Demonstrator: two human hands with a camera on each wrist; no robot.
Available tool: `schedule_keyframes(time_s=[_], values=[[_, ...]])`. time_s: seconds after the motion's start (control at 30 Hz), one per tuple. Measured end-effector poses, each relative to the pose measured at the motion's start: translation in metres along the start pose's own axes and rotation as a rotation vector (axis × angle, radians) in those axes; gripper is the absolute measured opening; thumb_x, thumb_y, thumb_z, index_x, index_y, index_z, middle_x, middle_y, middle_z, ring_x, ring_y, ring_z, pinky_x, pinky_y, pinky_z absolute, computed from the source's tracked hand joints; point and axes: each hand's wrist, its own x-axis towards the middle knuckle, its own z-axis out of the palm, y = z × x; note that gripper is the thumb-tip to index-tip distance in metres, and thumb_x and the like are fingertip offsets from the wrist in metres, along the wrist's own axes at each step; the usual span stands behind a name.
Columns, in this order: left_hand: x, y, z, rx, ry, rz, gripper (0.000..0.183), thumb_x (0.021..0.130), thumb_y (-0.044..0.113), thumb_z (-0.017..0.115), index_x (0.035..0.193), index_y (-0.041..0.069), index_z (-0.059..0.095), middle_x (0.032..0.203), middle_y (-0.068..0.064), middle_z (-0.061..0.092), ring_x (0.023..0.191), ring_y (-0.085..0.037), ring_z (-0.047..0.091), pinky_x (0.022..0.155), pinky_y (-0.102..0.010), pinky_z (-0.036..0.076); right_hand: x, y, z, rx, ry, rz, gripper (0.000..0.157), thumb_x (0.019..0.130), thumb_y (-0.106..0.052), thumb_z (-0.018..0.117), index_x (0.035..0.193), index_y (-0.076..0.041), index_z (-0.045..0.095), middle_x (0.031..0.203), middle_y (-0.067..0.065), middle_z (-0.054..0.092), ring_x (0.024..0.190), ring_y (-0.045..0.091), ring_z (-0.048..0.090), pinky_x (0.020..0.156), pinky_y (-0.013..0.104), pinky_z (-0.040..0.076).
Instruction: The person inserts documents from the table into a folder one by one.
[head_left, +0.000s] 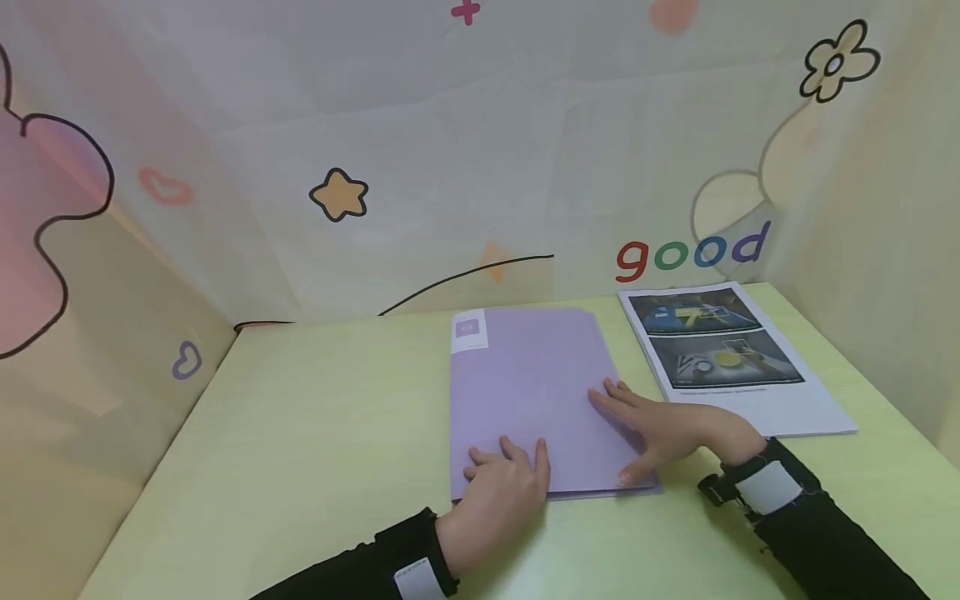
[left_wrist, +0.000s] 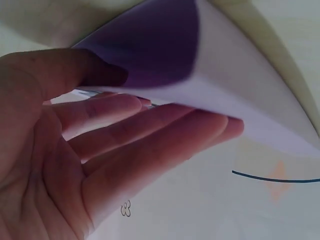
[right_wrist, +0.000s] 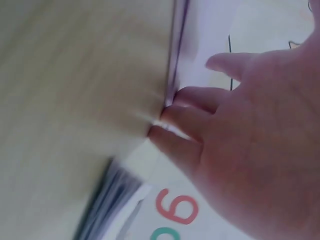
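Observation:
A purple folder (head_left: 525,392) with a white label at its far left corner lies on the table. Over its near edge comes my left hand (head_left: 498,492), fingers spread on the cover. In the left wrist view the bent cover (left_wrist: 150,50) passes between the thumb (left_wrist: 107,72) and the fingers of that hand, which pinches it. My right hand (head_left: 663,429) rests at the folder's right side with its fingers extended. The right wrist view shows those fingertips (right_wrist: 165,135) touching the folder's edge (right_wrist: 176,55).
A stack of printed sheets (head_left: 720,350) with two pictures on top lies behind the right hand, beside the folder. The pale green tabletop (head_left: 322,417) extends to the left. A curtain-like backdrop (head_left: 450,167) with drawings stands behind the table and along its sides.

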Motion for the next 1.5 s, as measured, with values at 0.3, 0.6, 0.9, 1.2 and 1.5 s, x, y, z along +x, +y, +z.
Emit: schedule_keyframes(time_s=[0.3, 0.6, 0.9, 1.2, 1.5], values=[[0.002, -0.002, -0.003, 0.061, -0.021, -0.008, 0.042, 0.096, 0.014, 0.039, 0.135, 0.011, 0.054, 0.095, -0.016, 0.069, 0.056, -0.03, 0.066, 0.038, -0.032, 0.048, -0.007, 0.019, -0.001, 0.184, -0.03, -0.036, 0.121, 0.074, -0.042, 0.077, 0.149, 0.0, -0.008, 0.154, 0.028, -0.007, 0.141, 0.044, 0.004, 0.108, 0.054, 0.016], [-0.004, -0.013, 0.001, -0.004, 0.121, -0.072, 0.062, 0.083, -0.007, 0.021, 0.138, 0.005, 0.047, 0.095, -0.017, 0.066, 0.047, -0.016, 0.059, 0.043, -0.03, 0.049, -0.016, 0.039, -0.009, 0.455, -0.065, -0.189, 0.125, 0.079, -0.034, 0.075, 0.144, -0.007, -0.028, 0.151, 0.032, -0.011, 0.136, 0.052, 0.012, 0.107, 0.031, 0.021], [-0.011, -0.028, 0.009, -0.477, 0.29, -0.205, 0.067, 0.078, -0.004, 0.052, 0.142, -0.003, 0.035, 0.097, -0.021, 0.061, 0.039, -0.009, 0.041, 0.034, -0.019, 0.034, -0.008, 0.008, 0.0, 0.209, -0.018, 0.083, 0.105, 0.087, -0.045, 0.064, 0.148, 0.005, -0.005, 0.153, 0.031, -0.002, 0.14, 0.044, 0.006, 0.108, 0.057, 0.014], [-0.021, -0.04, 0.012, -0.929, 0.391, -0.349, 0.078, 0.078, -0.001, 0.054, 0.149, 0.001, 0.021, 0.1, -0.016, 0.054, 0.043, -0.007, 0.039, 0.038, -0.016, 0.034, 0.014, -0.023, 0.013, -0.099, 0.068, 0.242, 0.095, 0.083, -0.058, 0.06, 0.146, 0.004, 0.025, 0.142, 0.046, 0.009, 0.127, 0.067, 0.006, 0.096, 0.071, 0.021], [-0.032, -0.048, 0.015, -1.103, 0.457, -0.451, 0.078, 0.081, -0.004, 0.054, 0.15, 0.003, 0.018, 0.102, -0.017, 0.053, 0.049, -0.012, 0.048, 0.043, -0.015, 0.039, 0.045, -0.038, 0.01, -0.204, 0.046, 0.316, 0.09, 0.084, -0.06, 0.058, 0.149, -0.006, 0.026, 0.145, 0.041, 0.015, 0.125, 0.069, 0.014, 0.089, 0.073, 0.029]])
